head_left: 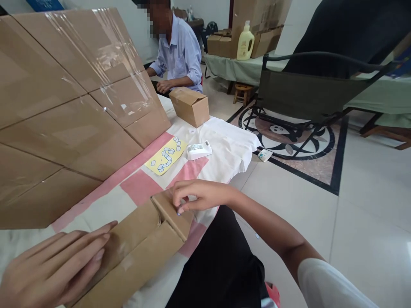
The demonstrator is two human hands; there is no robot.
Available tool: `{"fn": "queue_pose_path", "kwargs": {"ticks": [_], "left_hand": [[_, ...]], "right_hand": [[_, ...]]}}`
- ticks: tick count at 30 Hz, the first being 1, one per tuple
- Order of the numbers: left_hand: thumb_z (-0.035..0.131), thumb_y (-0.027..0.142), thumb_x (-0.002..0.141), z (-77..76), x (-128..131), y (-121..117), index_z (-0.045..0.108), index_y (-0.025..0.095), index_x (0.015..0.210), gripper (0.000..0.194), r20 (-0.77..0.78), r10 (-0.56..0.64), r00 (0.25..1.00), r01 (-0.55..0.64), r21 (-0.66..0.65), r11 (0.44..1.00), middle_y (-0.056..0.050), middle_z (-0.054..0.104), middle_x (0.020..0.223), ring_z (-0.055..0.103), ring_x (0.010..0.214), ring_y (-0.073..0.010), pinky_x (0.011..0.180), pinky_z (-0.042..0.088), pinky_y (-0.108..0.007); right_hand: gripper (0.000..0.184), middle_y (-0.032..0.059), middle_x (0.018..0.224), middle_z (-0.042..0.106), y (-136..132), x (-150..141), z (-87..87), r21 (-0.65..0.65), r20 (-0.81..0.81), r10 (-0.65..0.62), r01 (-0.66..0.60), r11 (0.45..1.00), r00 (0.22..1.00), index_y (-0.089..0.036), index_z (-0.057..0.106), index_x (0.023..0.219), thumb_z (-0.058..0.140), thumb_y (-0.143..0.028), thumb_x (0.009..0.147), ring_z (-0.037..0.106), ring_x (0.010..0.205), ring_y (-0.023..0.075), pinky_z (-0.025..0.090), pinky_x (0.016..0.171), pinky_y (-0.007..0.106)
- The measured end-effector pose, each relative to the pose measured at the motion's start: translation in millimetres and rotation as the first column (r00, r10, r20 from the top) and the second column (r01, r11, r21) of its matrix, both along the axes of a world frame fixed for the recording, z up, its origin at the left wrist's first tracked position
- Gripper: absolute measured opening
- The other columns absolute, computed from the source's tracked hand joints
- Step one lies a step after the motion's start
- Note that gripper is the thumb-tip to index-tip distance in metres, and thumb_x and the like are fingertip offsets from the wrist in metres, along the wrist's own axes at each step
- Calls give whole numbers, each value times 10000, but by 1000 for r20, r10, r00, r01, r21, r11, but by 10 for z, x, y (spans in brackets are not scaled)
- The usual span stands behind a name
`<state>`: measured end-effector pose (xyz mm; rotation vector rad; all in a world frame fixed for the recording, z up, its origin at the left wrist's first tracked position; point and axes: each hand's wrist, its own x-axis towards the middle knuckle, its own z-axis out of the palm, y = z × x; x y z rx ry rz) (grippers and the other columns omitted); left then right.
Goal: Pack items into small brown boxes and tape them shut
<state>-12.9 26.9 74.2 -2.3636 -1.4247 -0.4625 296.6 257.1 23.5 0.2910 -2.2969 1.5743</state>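
A long cardboard box (138,261) lies on the cloth-covered table in front of me, its end flap (170,211) showing at the far end. My left hand (61,261) rests along the near part of the box with its fingers stretched out. At the far end, my right hand (195,196) has thumb and forefinger pinched together against the end flap. A tiny bluish bit shows at those fingertips, too small to name. Beyond the box lie a yellow sheet (176,158) bearing several small blue-edged labels and a small white device (199,150).
Taped cardboard boxes (58,115) are stacked high on the left. Another cardboard box (190,107) stands at the table's far end, near a person in a light blue shirt (184,51). A folding chair (305,94) stands right, over tiled floor.
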Motion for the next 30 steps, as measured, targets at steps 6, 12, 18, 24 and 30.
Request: {"fn": "queue_pose_path", "kwargs": {"ticks": [6,12,18,24,30], "left_hand": [[706,62,805,77,93,117,699,227,1045,291,-178,-126,976,136,43,990,-4,803,1040,737,818,-166,815,562,-340],[663,203,835,-7,130,457,724,258,1010,194,-277,-189,942,201,15,979,19,793,928,706,768,-163,709,554,-304],[609,279,863,253,507,-7,686,303,1119,268,-52,178,983,-182,-80,980,31,776,981,700,857,-210,724,524,-365],[827,422,715,-498,1834,-640,639,218,1096,472,279,704,653,-750,108,653,-200,571,1354,501,1290,-452,1012,417,-654],[950,377,542,-1181,1900,-802,423,244,1285,920,417,701,578,-815,334,473,-156,518,1253,521,1239,-372,1068,443,-681]], "right_hand": [[128,86,1150,508,2,-32,-36,38,-9,-40,41,998,999,-202,588,928,674,-295,940,484,1193,211,409,1025,344],[494,7,1016,500,-315,-162,-415,-134,69,-32,41,990,997,-241,399,875,856,-384,752,492,909,156,428,797,268],[573,40,1234,521,-795,-182,-651,-469,160,-103,168,867,982,-252,347,941,869,-359,731,524,946,145,440,749,255],[719,87,1321,495,-1187,-284,-697,-479,123,-211,244,843,970,-255,386,1283,871,-302,754,525,1227,217,444,1040,373],[653,114,1379,441,-1391,-344,-754,-295,103,-203,225,929,974,-296,430,1476,729,-269,896,447,1344,266,414,1132,448]]}}
